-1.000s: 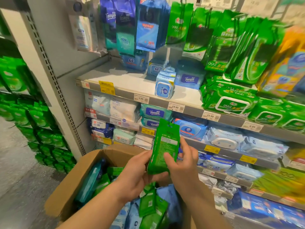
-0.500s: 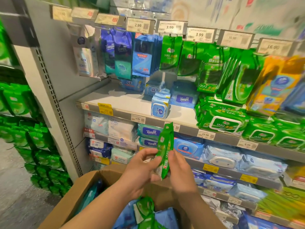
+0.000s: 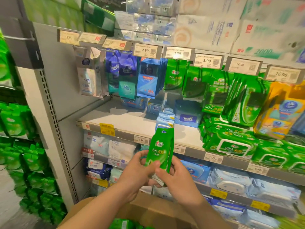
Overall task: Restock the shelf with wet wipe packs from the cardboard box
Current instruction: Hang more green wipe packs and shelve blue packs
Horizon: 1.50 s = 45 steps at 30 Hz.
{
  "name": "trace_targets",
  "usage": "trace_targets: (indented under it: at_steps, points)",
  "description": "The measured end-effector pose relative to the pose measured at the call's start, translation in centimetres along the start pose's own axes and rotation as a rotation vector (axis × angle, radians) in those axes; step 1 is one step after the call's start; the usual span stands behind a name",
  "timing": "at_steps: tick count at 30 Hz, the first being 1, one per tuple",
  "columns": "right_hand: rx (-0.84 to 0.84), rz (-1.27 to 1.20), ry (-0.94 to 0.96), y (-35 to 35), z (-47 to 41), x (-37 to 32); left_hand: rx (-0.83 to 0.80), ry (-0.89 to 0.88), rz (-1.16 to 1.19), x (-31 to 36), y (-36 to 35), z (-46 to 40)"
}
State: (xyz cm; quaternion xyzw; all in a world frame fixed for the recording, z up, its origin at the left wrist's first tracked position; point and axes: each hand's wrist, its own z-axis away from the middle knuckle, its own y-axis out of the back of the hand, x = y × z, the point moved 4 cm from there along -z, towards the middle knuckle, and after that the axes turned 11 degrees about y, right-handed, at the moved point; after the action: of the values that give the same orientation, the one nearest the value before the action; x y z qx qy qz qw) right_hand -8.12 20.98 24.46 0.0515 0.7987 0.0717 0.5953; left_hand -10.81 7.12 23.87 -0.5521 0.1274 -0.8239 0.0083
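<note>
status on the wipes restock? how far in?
Done: green packs hang on the pegs and lie stacked on the shelf, though who stocked them can't be told. In hand: left hand and right hand hold one green pack, not yet placed. Left: the box still shows green packs.

We've tipped our view up: the row of price tags [image 3: 178, 52] on the hanging rail now sits mid-frame, and stacked cartons [image 3: 214, 23] above it show. The cardboard box [image 3: 148, 210] has dropped to the bottom edge, contents mostly out of sight. The green wipe pack [image 3: 160, 152] went from back-facing, through edge-on, to front-facing (logo readable). Left hand [image 3: 138, 172] and right hand [image 3: 178, 179] both pinch its lower end, higher against the shelf [image 3: 125, 121].
</note>
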Motion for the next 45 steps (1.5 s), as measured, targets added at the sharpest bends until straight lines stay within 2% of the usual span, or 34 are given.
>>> trace_targets:
  at_steps: [4,10,14,17,23,30,38,45]
  points:
    - [0.105,0.023,0.003,0.6,-3.1,-0.6,-0.087,-0.019,-0.008,3.0,1.3,-1.9]
    - [0.205,0.039,0.069,2.4,-7.9,-3.7,-0.189,0.004,-0.247,8.3,2.1,-4.9]
    - [0.245,-0.004,0.063,3.1,-10.5,-5.4,-0.226,-0.072,-0.3,12.4,1.3,-6.9]
    - [0.25,0.161,0.093,4.2,-12.2,-6.7,-0.24,-0.139,-0.315,15.1,0.6,-8.0]
    - [0.252,0.252,0.195,5.4,-15.1,-9.5,-0.203,-0.29,-0.373,18.9,-0.5,-8.6]
    - [0.307,0.223,0.266,5.6,-17.0,-11.6,-0.154,-0.419,-0.261,21.3,-1.3,-8.3]
    - [0.36,0.109,0.183,5.6,-18.6,-11.1,-0.123,-0.406,-0.22,22.2,-2.1,-9.3]
    - [0.38,0.053,0.107,6.4,-20.1,-10.8,-0.071,-0.291,-0.142,22.1,-2.6,-10.7]
